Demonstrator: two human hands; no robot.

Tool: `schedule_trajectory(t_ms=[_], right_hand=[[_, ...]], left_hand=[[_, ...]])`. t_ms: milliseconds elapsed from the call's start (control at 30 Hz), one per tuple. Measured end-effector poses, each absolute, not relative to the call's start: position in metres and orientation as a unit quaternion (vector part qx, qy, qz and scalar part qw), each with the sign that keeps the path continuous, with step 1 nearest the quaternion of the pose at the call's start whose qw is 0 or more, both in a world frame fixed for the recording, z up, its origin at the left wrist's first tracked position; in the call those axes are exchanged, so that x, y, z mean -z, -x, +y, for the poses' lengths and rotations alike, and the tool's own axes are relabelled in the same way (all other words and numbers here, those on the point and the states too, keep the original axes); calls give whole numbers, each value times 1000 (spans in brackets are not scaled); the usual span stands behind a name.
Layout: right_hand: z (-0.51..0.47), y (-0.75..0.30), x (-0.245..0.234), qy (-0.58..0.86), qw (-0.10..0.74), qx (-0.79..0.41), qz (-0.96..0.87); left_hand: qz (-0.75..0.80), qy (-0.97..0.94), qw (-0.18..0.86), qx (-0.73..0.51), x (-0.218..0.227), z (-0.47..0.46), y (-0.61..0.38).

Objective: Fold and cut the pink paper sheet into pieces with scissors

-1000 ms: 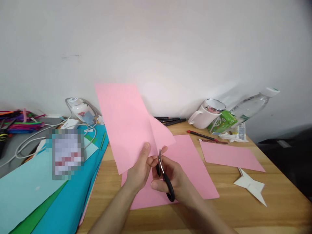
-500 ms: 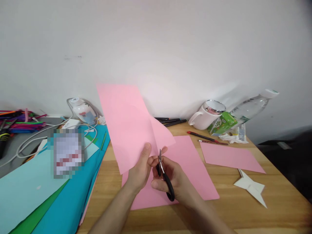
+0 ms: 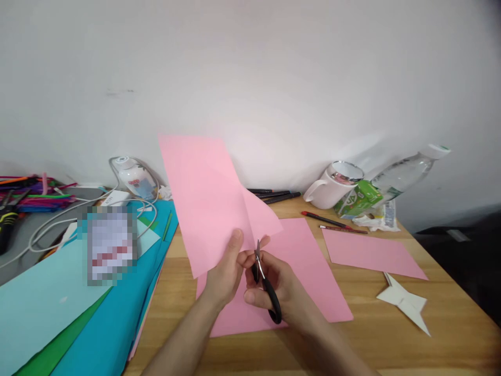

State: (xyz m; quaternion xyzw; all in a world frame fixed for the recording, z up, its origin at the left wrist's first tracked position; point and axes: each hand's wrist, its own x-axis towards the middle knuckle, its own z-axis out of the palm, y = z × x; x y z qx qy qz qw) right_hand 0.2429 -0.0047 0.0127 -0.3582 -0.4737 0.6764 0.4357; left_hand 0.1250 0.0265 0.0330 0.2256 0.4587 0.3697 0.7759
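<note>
My left hand (image 3: 227,266) pinches the lower edge of a pink paper sheet (image 3: 203,198), thumb on top. The sheet stands up off the table, and a slit parts its right-hand strip (image 3: 260,214), which bends away. Black-handled scissors (image 3: 270,292) are in my right hand (image 3: 287,292), closed around the handles, with the blades pointing up at the bottom of the slit. The fingers of both hands meet near the blades. Beneath them another pink sheet (image 3: 313,282) lies flat on the wooden table (image 3: 168,324).
Blue and green papers (image 3: 117,318) cover the left side, with a pixelated object (image 3: 111,245) on top. Pens (image 3: 279,197), a white mug (image 3: 332,185), a green box (image 3: 358,198) and a leaning bottle (image 3: 405,172) line the wall. A pink strip (image 3: 371,253) and a folded white paper star (image 3: 405,300) lie right.
The view has shifted very slightly. Both hands, the scissors and the raised pink sheet keep almost the same position.
</note>
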Motion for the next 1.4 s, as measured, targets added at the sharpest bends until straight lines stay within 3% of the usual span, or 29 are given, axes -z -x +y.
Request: schedule_trajectory(t_ms=[667, 1400], right_hand=[[-6, -242, -10, 351, 437, -687, -463], [-4, -242, -11, 351, 435, -681, -473]], left_hand=[[415, -224, 759, -449, -38, 27, -127], [406, -217, 762, -455, -38, 27, -127]])
